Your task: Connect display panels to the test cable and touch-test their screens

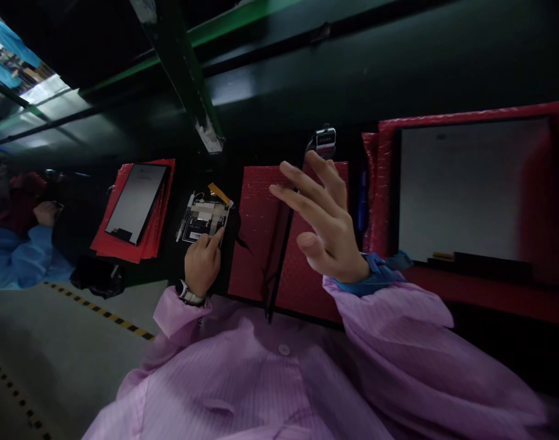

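My left hand (202, 266) rests at the lower edge of a small device with exposed inner parts (209, 214). One finger reaches onto the device's lower right side, apart from the other fingers, which are bent; no grip on it shows. A yellow-orange strip (220, 194) sticks up from the device's top, and a thin white-grey piece (186, 215) lies along its left side. Raised above a red padded sheet (256, 244), my right hand (327, 223) has its fingers spread and holds nothing. A dark cord or strap (279, 269) runs down across the red sheets.
At right, a large panel (462, 189) lies on red wrap, beside a blue pen-like item (362, 198). A smaller panel (137, 198) tops red sheets at left. Behind are a small metallic device (325, 140) and a green post (182, 67). Another person's hand (46, 213) shows far left.
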`<state>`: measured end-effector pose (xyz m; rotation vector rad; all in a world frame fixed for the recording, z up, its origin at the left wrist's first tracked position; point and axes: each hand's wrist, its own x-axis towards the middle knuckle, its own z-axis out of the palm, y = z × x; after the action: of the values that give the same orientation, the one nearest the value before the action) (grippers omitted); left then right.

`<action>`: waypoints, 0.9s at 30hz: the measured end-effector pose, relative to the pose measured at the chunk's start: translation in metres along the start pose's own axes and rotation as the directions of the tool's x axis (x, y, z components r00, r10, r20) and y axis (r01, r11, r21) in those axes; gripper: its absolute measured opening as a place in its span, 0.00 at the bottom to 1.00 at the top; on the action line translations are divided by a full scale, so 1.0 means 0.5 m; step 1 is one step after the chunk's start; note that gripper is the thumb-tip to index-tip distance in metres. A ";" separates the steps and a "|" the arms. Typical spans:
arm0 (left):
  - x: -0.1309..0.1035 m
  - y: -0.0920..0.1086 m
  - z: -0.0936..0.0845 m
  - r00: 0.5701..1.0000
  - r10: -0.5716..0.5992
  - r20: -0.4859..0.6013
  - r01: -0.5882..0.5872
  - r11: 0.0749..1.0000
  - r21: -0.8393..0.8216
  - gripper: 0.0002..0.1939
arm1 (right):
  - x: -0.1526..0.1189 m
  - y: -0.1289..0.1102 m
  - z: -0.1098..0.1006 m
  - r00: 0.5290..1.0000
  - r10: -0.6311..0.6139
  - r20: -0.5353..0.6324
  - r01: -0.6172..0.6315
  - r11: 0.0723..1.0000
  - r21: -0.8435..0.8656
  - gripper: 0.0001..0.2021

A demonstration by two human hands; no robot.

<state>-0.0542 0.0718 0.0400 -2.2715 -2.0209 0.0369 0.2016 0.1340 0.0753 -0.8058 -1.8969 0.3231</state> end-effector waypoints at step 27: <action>0.005 -0.033 0.001 0.779 0.540 -0.317 -0.622 0.725 -0.295 0.18 | -0.102 -0.002 -0.094 0.670 0.740 0.050 -0.691 0.598 0.407 0.30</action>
<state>-0.0705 0.0762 0.0413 -2.9172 -1.2025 -0.5822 0.2565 0.0938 0.0615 -1.2518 -1.2237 1.1025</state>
